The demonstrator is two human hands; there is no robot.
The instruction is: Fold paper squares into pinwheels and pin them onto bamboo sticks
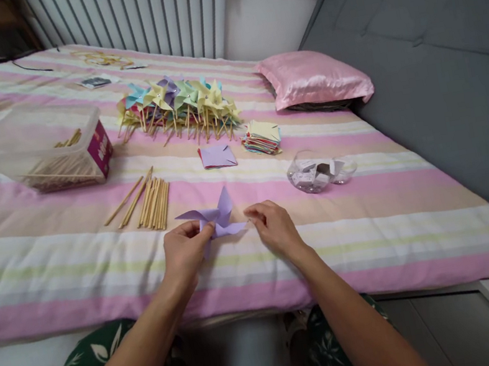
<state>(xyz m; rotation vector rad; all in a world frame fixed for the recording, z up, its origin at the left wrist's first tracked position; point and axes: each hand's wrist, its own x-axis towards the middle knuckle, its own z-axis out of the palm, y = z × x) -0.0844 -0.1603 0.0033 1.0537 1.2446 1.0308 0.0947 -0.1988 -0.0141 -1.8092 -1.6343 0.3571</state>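
My left hand (pixel 186 250) pinches the centre of a purple paper pinwheel (pixel 217 216) just above the striped bedspread (pixel 372 211). My right hand (pixel 273 225) is beside the pinwheel's right tip, its fingers pinched together on something too small to make out. A loose row of wooden sticks (pixel 146 201) lies just left of the hands. A folded purple paper square (pixel 217 156) and a stack of coloured paper squares (pixel 261 137) lie behind the pinwheel.
A pile of finished pinwheels on sticks (pixel 177 108) lies further back. A clear plastic tub (pixel 38 153) holding sticks stands at the left. A small clear bag (pixel 316 171) lies to the right, a pink pillow (pixel 313 77) behind it. A radiator (pixel 134 13) lines the wall.
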